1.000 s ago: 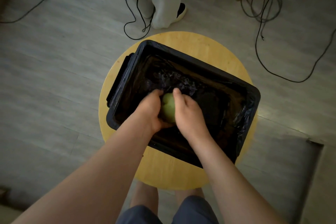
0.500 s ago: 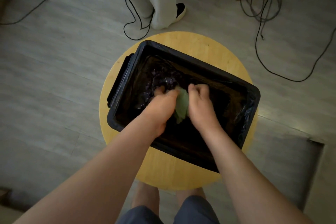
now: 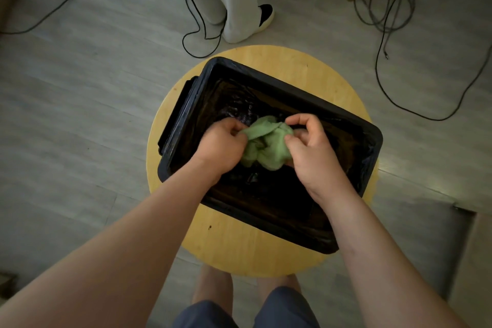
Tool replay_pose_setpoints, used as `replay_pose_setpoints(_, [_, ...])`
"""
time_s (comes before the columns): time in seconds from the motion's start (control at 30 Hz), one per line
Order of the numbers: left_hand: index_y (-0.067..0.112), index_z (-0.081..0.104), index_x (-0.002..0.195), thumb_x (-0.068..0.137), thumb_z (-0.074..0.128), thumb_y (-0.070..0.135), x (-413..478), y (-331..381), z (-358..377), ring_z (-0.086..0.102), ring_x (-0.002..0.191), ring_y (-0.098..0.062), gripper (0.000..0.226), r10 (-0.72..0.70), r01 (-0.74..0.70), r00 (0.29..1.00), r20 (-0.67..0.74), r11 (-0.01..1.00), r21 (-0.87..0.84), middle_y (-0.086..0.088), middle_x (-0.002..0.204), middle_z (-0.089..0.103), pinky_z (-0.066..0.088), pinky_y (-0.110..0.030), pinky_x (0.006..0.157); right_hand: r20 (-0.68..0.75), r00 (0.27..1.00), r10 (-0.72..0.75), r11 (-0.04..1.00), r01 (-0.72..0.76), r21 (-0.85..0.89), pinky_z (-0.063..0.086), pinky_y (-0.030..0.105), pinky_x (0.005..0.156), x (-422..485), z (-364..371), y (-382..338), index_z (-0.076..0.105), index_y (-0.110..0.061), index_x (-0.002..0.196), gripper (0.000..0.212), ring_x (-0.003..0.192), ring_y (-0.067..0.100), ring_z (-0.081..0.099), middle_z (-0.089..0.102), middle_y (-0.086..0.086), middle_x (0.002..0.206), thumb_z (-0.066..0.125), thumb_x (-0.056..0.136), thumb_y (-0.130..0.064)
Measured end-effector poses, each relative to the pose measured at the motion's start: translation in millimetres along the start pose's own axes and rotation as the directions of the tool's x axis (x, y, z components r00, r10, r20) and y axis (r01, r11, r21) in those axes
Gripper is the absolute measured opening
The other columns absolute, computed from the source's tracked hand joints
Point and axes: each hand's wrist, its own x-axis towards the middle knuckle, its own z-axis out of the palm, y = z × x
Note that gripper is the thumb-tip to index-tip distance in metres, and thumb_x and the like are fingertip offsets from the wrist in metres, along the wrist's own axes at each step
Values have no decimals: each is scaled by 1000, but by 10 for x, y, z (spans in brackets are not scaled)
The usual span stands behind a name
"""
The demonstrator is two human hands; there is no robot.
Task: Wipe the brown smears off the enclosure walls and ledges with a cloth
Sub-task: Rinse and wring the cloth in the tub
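In the head view, the left hand (image 3: 221,146) and the right hand (image 3: 311,152) are both pinching the green cloth (image 3: 266,144), each with fingers and thumb curled into a bunched end. The cloth is hanging crumpled between them, over the middle of the black enclosure (image 3: 306,98). The enclosure is sitting on the round wooden desk (image 3: 239,247). The cloth is looking soft, light and floppy, folding wherever it is not being held. It probably needs gathering into a firm pad under the fingers before it is pressed on a wall or ledge. It may also be damp and sagging, though that is hard to tell. The lining inside is glinting like thin, wrinkled film, so it may be slipping and bunching under a rub. The interior is too dark for the brown smears to be made out. Cables (image 3: 202,34) are trailing across the floor beyond.
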Motion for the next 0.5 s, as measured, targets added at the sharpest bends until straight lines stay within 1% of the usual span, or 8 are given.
replay_pose_setpoints(0.03, [23,69,102,101,54,21,13,-16,-8,67,80,-19,15,-65,62,997,-35,996,-70,-1,91,71,55,-26,67,-36,999,3,996,-6,-84,62,36,73,-14,-29,-20,53,-38,114,25,77,19,70,69,2,101,48,106,-15])
replay_pose_setpoints(0.1, [20,69,107,103,47,25,52,-25,-25,69,90,-26,22,-229,208,973,-33,927,-313,-9,100,71,61,-37,82,-140,990,-10,967,-26,-254,46,32,50,-27,-103,-22,51,-35,117,26,54,23,53,62,3,87,41,107,-14])
replay_pose_setpoints(0.17, [18,67,104,102,42,25,50,20,-55,68,94,-30,26,-350,297,937,-18,819,-492,-14,106,71,61,-41,81,-232,973,-5,939,-75,-335,38,27,43,12,-154,11,51,-30,124,21,54,14,51,60,5,89,41,108,-20])
replay_pose_setpoints(0.23, [16,65,98,104,40,31,50,74,-52,65,88,-30,29,-386,327,922,-11,795,-512,-15,99,67,55,-34,68,-251,966,58,924,-147,-352,46,25,54,58,-130,25,49,-29,133,28,76,14,62,59,6,116,48,107,-38])
replay_pose_setpoints(0.3, [17,63,96,105,42,42,39,115,-46,63,85,-27,35,-396,351,918,-5,821,-449,-11,93,66,53,-36,70,-239,957,162,869,-253,-426,56,41,86,119,-32,75,43,-29,141,46,116,28,57,45,10,138,54,102,-51])
replay_pose_setpoints(0.33, [18,62,98,105,44,47,31,123,-33,64,86,-26,35,-396,367,918,16,834,-413,-9,93,66,55,-37,74,-238,947,215,830,-306,-467,50,49,101,160,30,112,38,-29,145,53,130,36,46,38,12,146,54,100,-53])
replay_pose_setpoints(0.43, [19,56,126,101,55,47,5,104,22,69,96,-30,38,-364,373,926,96,853,-365,-9,108,69,60,-42,79,-248,896,367,791,-441,-423,40,51,111,270,221,222,24,-25,157,66,141,44,36,30,17,156,50,103,-52])
replay_pose_setpoints(0.5, [26,45,135,102,54,44,-6,109,69,66,101,-31,39,-364,373,927,92,862,-344,-9,116,65,59,-44,79,-209,909,361,875,-408,-261,45,44,108,334,321,276,39,-21,151,50,134,36,51,48,13,147,48,106,-39])
